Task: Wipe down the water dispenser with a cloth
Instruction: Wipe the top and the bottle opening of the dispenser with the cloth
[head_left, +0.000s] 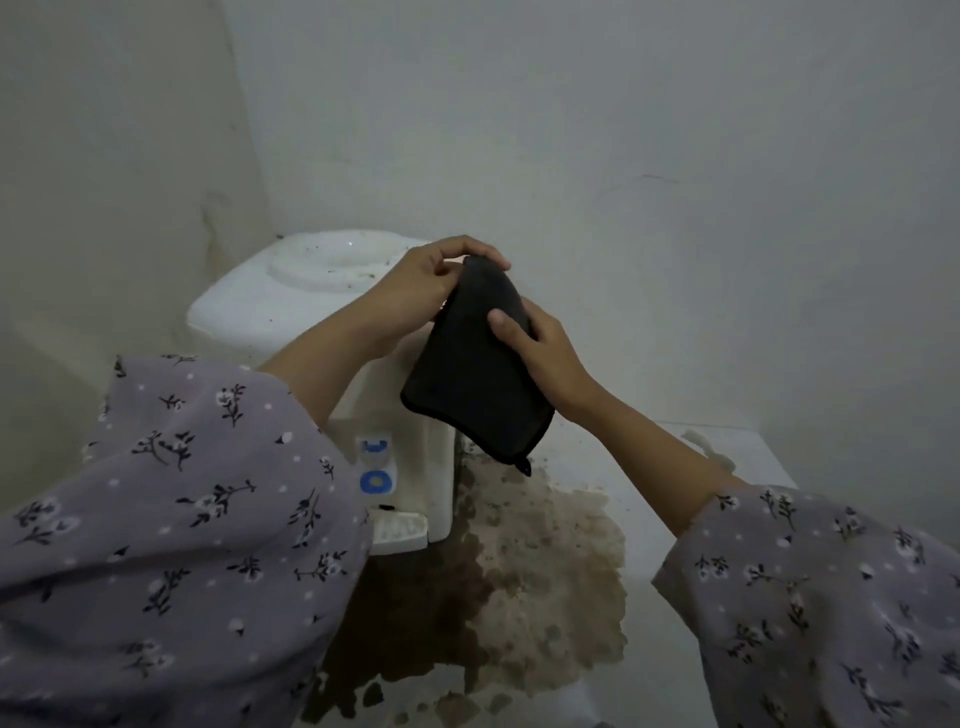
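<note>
A white tabletop water dispenser (270, 306) stands in the corner, its round top well speckled with dirt and its blue taps (375, 467) facing me. In front of it, above its right side, I hold a folded black cloth (475, 374) with both hands. My left hand (421, 283) pinches the cloth's upper end. My right hand (535, 343) grips its right edge, thumb pressed on the front face. The cloth hangs clear of the dispenser, a small loop dangling from its lower corner.
The dispenser rests on a white surface (685, 597) with a large brown stain (519, 571) spreading from its base towards me. Pale walls (623, 130) close in behind and at the left. A white drip tray (400, 530) juts from the dispenser's front.
</note>
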